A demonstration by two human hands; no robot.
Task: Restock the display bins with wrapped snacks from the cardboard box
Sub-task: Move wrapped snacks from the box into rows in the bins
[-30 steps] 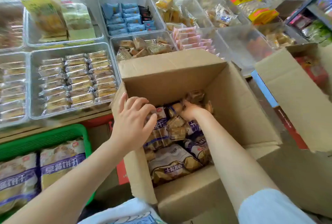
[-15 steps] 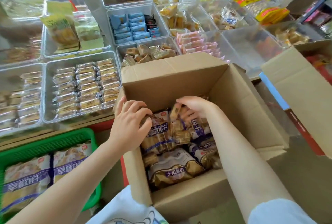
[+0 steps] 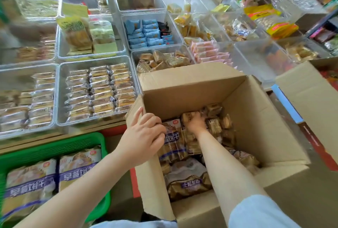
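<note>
Two hands work at the open cardboard box [image 3: 192, 88]. The left hand [image 3: 144, 136] grips the box's left wall at its top edge, thumb outside on the flap, fingers curled over the rim toward the inside. The right hand [image 3: 194, 122] reaches deep into the box, fingers bent down among small wrapped snacks [image 3: 214, 125] that lie loose at the far end; it seems to close on one or more of them, though the fingertips are hidden and blurred, so the exact hold cannot be told. A pale blue sleeve [image 3: 256, 211] covers the upper right arm.

Around the right hand, toward 6 o'clock inside the box, lie larger bags [image 3: 188, 182] with purple bands and printed labels, piled under the forearm. At 11 o'clock from the box, touching its far flap, stands a clear bin [image 3: 161, 59] holding a loose heap of brown wrapped snacks much like those in the box. At 9 o'clock sits a clear bin [image 3: 95, 90] filled with neat rows of yellow wrapped bars. Farther out at 12 o'clock, a bin [image 3: 148, 34] holds blue packets, and at 1 o'clock a bin holds pink packets [image 3: 210, 52]. At 7 o'clock, below the shelf edge, a green basket [image 3: 54, 147] holds two big bags [image 3: 54, 174] with purple stripes. At 3 o'clock stands a second cardboard box [image 3: 307, 99], only partly in view.
</note>
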